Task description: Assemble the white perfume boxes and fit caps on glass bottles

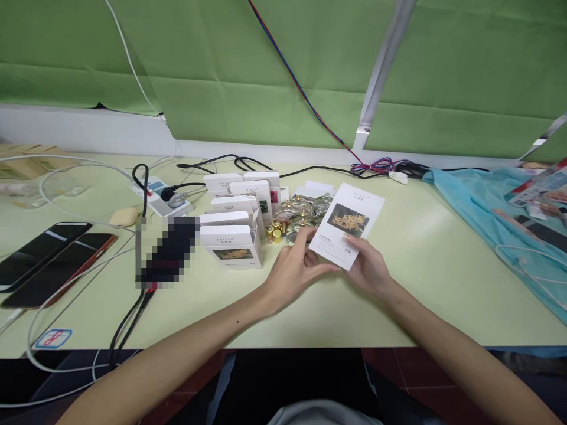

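A white printed carton (348, 224) with a picture of yellow flowers is tilted between my hands above the table; it looks flat. My right hand (370, 265) grips its lower right part, thumb on the printed face and the other fingers hidden behind. At the lower left edge, my left hand (296, 265) has its fingers curled against the carton, thumb along the bottom. Just behind lie several clear glass bottles (301, 209) with gold tops, partly covered by the carton. Small gold caps (277, 233) sit beside them. Several upright white boxes (233, 251) with raised flaps stand left of my left hand.
Two phones (57, 260) lie at the left, near white and black cables. A power strip (166, 198) with plugs sits behind a pixelated dark patch. Blue cloth (473, 200) covers the table's right side. Bundled wires (376, 168) run along the back wall.
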Action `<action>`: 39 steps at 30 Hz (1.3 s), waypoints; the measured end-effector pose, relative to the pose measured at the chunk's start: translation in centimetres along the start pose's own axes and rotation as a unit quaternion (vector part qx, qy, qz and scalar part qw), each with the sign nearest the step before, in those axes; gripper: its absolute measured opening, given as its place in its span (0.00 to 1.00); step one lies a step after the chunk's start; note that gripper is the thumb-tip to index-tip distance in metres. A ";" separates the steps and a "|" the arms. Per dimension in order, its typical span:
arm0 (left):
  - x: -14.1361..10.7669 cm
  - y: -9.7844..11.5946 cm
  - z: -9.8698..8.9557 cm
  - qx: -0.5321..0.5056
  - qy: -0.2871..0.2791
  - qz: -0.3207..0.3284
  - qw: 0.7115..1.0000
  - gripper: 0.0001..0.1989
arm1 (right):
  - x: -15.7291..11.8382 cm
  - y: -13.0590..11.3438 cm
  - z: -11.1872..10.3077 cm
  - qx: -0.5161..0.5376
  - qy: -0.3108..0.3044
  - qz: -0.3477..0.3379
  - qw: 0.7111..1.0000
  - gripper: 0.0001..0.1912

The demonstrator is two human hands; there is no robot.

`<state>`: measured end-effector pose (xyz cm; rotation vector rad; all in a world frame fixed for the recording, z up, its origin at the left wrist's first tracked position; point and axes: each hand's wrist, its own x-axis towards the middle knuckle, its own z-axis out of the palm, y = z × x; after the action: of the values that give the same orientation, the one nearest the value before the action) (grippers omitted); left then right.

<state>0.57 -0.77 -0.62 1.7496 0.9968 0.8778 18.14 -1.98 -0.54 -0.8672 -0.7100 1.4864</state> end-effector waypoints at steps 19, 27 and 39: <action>-0.1 0.5 -0.1 0.092 0.017 -0.018 0.995 0.31 | 0.2 0.6 -0.7 -0.130 -0.025 -0.074 0.988 0.26; -0.1 0.5 -0.3 0.157 0.068 0.004 0.985 0.31 | 0.3 1.1 -1.2 -0.180 -0.028 -0.102 0.978 0.25; -0.2 0.9 -0.4 0.032 0.162 0.107 0.980 0.26 | -0.3 1.2 -0.3 -0.279 -0.072 -0.155 0.945 0.35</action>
<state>0.40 -1.02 0.31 1.8286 1.0663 1.3124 17.69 -2.45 -1.68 -1.0146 -1.3526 1.0817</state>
